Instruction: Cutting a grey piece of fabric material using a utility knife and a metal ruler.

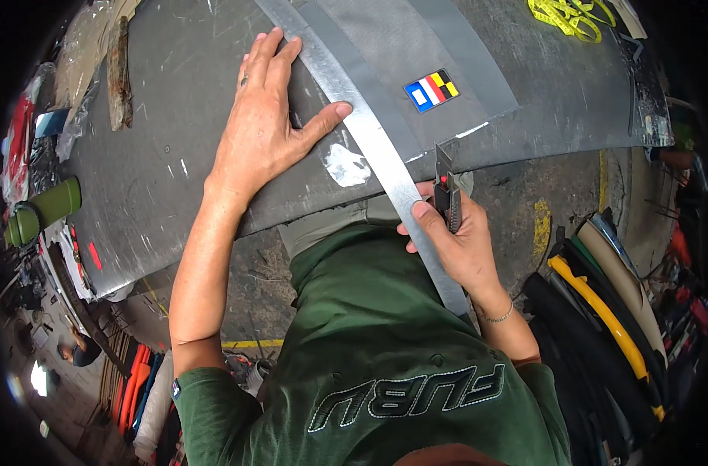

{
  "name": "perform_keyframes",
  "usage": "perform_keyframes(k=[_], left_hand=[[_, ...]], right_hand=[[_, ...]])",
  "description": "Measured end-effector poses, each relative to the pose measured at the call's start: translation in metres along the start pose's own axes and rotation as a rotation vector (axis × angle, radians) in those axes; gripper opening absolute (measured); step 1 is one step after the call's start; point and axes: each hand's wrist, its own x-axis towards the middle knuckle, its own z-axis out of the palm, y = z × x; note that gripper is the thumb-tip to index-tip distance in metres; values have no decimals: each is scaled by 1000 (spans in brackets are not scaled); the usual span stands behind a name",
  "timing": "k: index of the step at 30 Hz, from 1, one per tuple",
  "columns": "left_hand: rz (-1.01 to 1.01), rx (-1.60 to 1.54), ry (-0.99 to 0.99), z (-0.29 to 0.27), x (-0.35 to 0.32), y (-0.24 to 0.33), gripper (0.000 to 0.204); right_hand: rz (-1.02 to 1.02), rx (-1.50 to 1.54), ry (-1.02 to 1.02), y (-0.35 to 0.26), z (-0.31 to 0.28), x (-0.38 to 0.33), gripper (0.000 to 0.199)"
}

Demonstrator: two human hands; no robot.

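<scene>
A long metal straightedge [377, 144] lies slantwise across the dark worktable [160, 194], its near end sticking out past the table's edge beside my body. My left hand [265, 132] rests flat with fingers spread, thumb and fingertips touching the straightedge. Along the straightedge's right side is a grey fabric panel [385, 46] with darker bands and a small colourful flag-like patch [431, 91]. In my right hand [467, 245] is a utility knife [445, 190], its blade pointing up toward the panel's near edge. The right thumb and fingers also meet the straightedge near the table edge.
A yellow tape measure [564, 17] lies coiled at the far right of the table. At the left are a rough wooden stick [120, 78] and a green cylindrical container [55, 203]. Rolls of material, one yellow [603, 311], stand at the right; another person [82, 349] is far off left.
</scene>
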Motion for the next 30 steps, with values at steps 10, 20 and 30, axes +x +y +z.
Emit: perform_keyframes(k=[10, 20, 30], left_hand=[[-1, -10, 9, -1, 1, 0, 101], [-38, -11, 14, 0, 0, 3, 94], [-40, -10, 12, -1, 0, 3, 95]], right_hand=[[-42, -41, 26, 7, -4, 6, 30], [-56, -86, 45, 10, -5, 6, 34], [-60, -94, 29, 9, -5, 6, 32]])
